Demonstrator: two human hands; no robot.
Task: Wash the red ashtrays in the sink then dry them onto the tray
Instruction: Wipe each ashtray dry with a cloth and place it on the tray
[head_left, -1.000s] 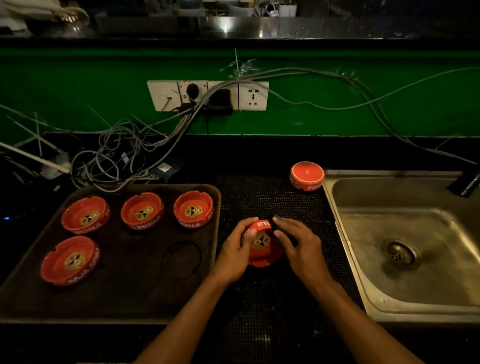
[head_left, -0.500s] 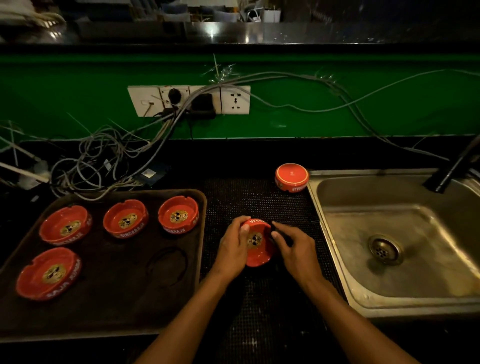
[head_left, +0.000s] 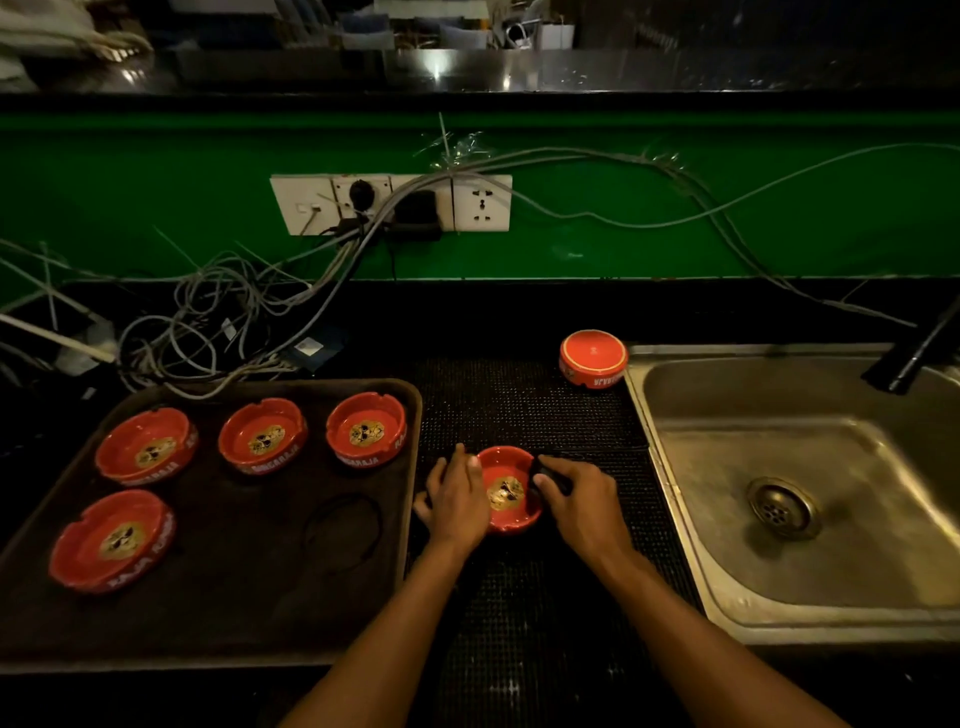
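Note:
I hold a red ashtray (head_left: 506, 491) upright, tilted a little toward me, over the black mesh mat (head_left: 519, 405). My left hand (head_left: 457, 499) grips its left rim. My right hand (head_left: 582, 499) is at its right rim, fingers closed on a small dark thing that looks like a cloth (head_left: 548, 473). Several red ashtrays stand upright on the brown tray (head_left: 410, 467) at the left, three in the back row (head_left: 262, 434) and one at the front left (head_left: 111, 540). Another red ashtray (head_left: 593, 357) lies upside down on the mat beside the sink (head_left: 779, 571).
The steel sink holds only its drain (head_left: 782, 506); a dark tap (head_left: 914, 353) juts over its far right corner. A tangle of grey cables (head_left: 208, 322) lies behind the tray, running up to wall sockets (head_left: 389, 202) on the green wall. The tray's right front part is bare.
The ashtray has tipped from nearly on edge to more upright, bowl facing up. Both hands stay on it in about the same spot over the mat.

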